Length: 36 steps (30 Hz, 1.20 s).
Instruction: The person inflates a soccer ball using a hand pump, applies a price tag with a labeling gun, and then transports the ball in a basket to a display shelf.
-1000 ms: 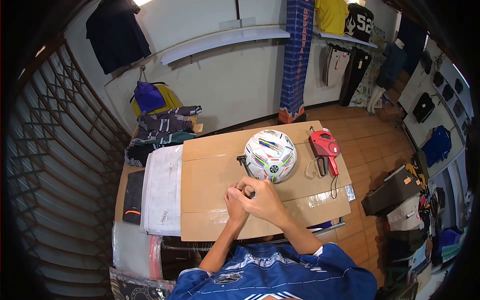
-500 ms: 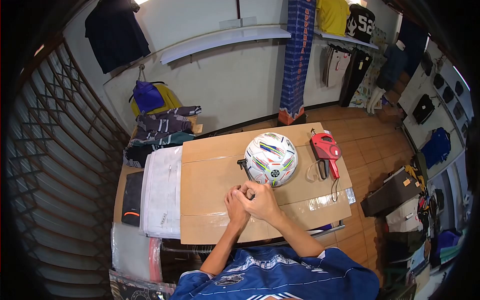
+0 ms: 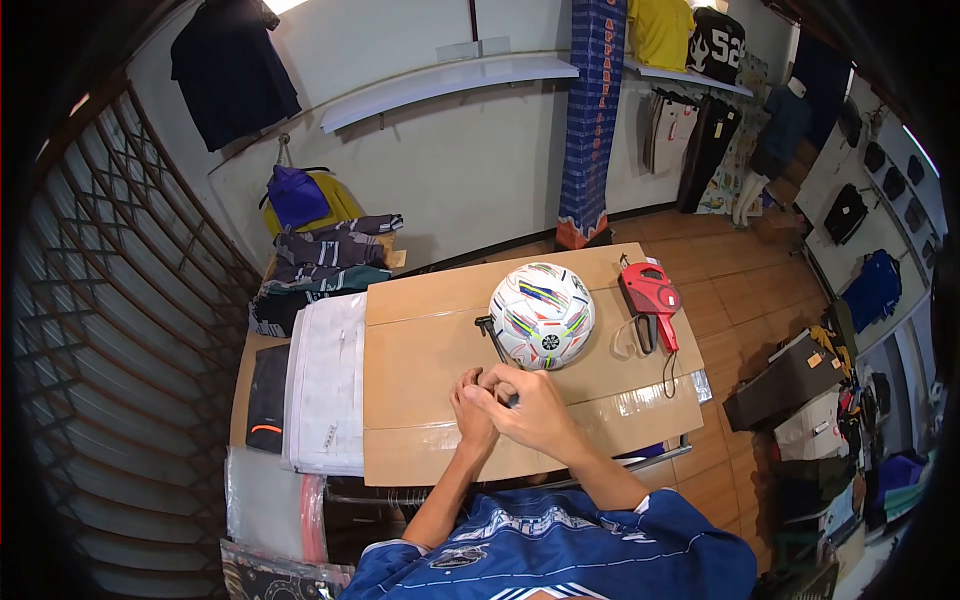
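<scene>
left hand and right hand are working on the surface just short of the ball, fingers pinching a small dark piece, probably fitting it; next move needing steady fine grip.

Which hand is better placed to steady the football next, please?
Probably the right: the right hand sits directly below the football, while the left hand lies farther to its left.

White wall w/ long shelf. Brown floor. Folding metal grille at left. Garments hung high; lighting bright, approx. even.
</scene>
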Each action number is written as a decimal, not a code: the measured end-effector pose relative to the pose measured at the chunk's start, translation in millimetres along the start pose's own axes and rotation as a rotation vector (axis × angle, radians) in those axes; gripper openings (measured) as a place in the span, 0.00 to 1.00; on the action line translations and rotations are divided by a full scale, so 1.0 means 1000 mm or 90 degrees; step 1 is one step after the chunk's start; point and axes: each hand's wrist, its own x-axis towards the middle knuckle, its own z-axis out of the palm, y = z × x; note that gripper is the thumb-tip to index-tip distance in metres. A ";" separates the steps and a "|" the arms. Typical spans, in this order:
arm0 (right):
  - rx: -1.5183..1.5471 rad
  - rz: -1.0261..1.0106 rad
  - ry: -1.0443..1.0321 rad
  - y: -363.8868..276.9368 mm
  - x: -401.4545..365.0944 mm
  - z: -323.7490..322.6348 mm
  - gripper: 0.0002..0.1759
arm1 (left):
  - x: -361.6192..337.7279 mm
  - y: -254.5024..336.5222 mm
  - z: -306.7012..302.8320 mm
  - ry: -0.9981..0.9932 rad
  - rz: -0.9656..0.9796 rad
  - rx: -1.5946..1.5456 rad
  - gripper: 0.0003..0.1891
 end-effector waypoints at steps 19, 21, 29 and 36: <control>-0.036 0.033 0.053 0.095 0.001 0.038 0.13 | -0.001 0.018 -0.004 0.042 0.052 0.197 0.25; -0.038 0.028 0.055 0.092 0.000 0.038 0.14 | -0.002 0.015 -0.002 0.049 0.061 0.197 0.24; 0.008 0.025 0.009 0.004 0.001 0.005 0.14 | 0.001 -0.002 0.004 -0.021 -0.046 -0.130 0.24; -0.012 -0.033 0.007 -0.010 0.005 -0.009 0.13 | 0.003 0.001 0.002 -0.008 -0.054 -0.198 0.23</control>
